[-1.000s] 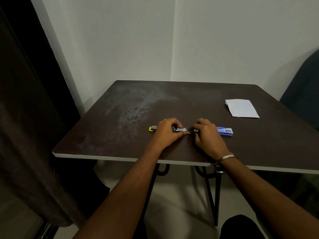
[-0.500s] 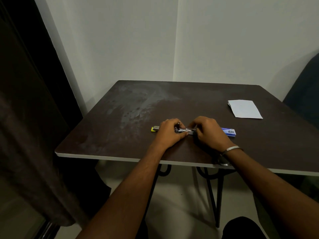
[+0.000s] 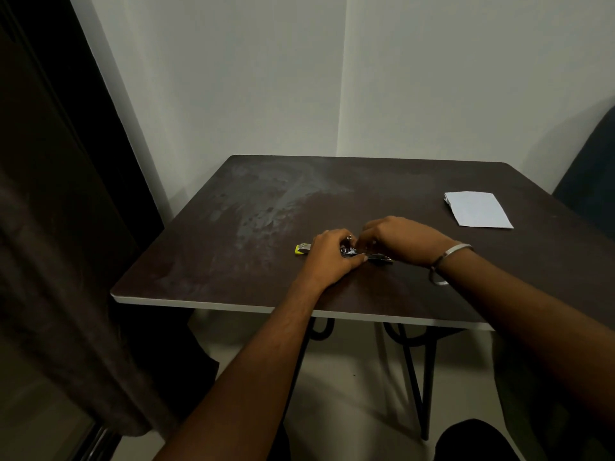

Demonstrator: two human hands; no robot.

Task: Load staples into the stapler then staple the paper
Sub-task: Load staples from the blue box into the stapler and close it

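Both hands meet over the stapler (image 3: 349,251), which lies on the dark table (image 3: 382,194) near the front edge, roughly midway along it. The left hand (image 3: 331,256) lies curled over the stapler's left half, fingers wrapped down across its top and thumb side toward the person, so it appears to press or hold the body against the table. Only the stapler's yellow and silver end (image 3: 302,249) sticks out left of that hand; a strip of shiny metal shows between the two hands, and a dark tip (image 3: 382,259) pokes out to the right, beneath the right hand.

The right hand (image 3: 404,239) is raised a little higher, with its fingertips (image 3: 366,234) bunched together just above the stapler's middle, close to the left hand's knuckles. The fingers are pinched near closed; whether staples sit between them is too small and dim to tell. A metal bangle (image 3: 447,261) hangs on the right wrist.

The paper (image 3: 477,212), a white folded sheet, lies flat on the table well right of the stapler and farther back, toward the far right corner, untouched by either hand.
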